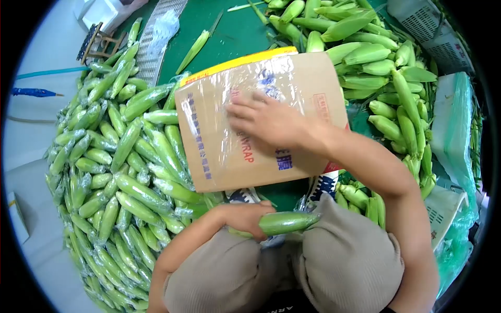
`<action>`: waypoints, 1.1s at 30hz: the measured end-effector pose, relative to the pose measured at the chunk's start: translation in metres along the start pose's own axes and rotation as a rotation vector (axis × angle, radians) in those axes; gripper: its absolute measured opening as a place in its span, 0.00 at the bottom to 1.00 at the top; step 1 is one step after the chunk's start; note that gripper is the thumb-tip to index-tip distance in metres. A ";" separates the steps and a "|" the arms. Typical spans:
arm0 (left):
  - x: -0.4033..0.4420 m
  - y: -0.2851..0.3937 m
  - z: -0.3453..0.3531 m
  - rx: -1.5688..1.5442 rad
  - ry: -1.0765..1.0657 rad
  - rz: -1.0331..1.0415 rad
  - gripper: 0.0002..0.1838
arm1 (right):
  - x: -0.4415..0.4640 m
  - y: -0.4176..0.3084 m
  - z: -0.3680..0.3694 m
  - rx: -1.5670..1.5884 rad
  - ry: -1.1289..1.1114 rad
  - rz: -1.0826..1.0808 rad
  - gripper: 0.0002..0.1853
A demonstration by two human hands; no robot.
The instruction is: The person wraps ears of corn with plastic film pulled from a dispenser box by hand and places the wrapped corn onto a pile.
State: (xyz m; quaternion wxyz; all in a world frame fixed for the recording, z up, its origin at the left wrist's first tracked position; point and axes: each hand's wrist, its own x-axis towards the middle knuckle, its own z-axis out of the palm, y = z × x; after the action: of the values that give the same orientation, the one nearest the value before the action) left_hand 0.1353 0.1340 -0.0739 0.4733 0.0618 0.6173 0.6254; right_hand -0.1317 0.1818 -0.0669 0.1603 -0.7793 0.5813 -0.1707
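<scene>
My left hand (242, 218) is closed around an ear of corn (288, 223) in its green husk, held low between my knees. The ear's tip points to the right, and its surface looks glossy. A cardboard box (209, 161) with printed lettering lies in front of my knees, with shiny clear film (219, 112) over part of its top. Flat on that film rests my right hand (266, 120), its fingers stretched out to the left. Film-wrapped ears of corn (138, 201) are heaped to the left of the box.
Unwrapped ears of corn (373, 65) are piled at the back right. Plastic crates (433, 34) and green plastic sheeting (454, 224) line the right side. Behind the box, a single ear (194, 51) lies on the green floor (229, 34). A small wooden stool (104, 41) stands back left.
</scene>
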 end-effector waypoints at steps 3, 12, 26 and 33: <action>-0.017 -0.007 0.001 -0.197 0.131 -0.026 0.49 | -0.066 -0.086 0.001 0.696 -0.352 0.089 0.50; -0.084 -0.013 0.040 -0.619 1.003 0.363 0.41 | -0.091 -0.112 0.050 1.141 -0.129 0.392 0.41; -0.203 0.040 -0.069 -0.340 1.974 0.505 0.24 | -0.094 -0.020 0.041 0.944 0.908 0.757 0.27; -0.392 -0.073 -0.165 0.500 2.413 -0.094 0.19 | -0.287 0.070 0.007 -0.286 0.808 1.196 0.29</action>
State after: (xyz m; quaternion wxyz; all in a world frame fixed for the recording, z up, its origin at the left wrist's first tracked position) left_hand 0.2771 -0.2609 0.0261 -0.4023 -0.4884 0.7635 0.1291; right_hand -0.2643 0.4384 -0.1274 -0.1039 -0.2187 0.9374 -0.2503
